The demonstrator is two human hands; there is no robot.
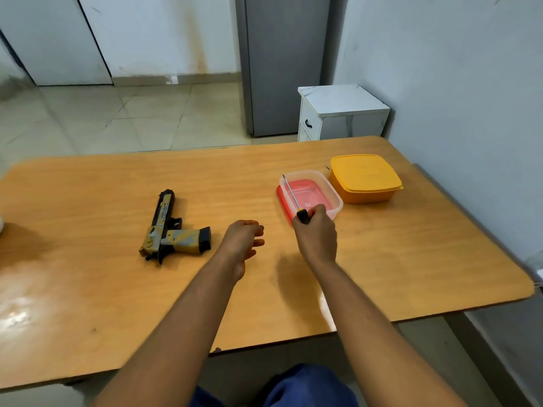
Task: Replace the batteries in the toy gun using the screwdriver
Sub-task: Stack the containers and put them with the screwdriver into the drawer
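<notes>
The screwdriver (293,198) is clasped by its dark handle in the right hand (316,233), its thin shaft slanting up over the clear tub (329,186) just beyond the knuckles. The left hand (242,245) is held slack, nothing in it. The toy gun (170,230) lies flat on the table (88,289), left of those loose fingers (258,242). It is judged light, rigid plastic, best steadied at the grip.

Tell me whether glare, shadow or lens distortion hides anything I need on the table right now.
Head view: glare whitens the wooden table at near left, away from the tan-and-black toy gun; soft shadows lie beside the gun and under the right hand gripping the black-handled screwdriver; wide-angle bending curves the table edges; nothing needed is hidden.
</notes>
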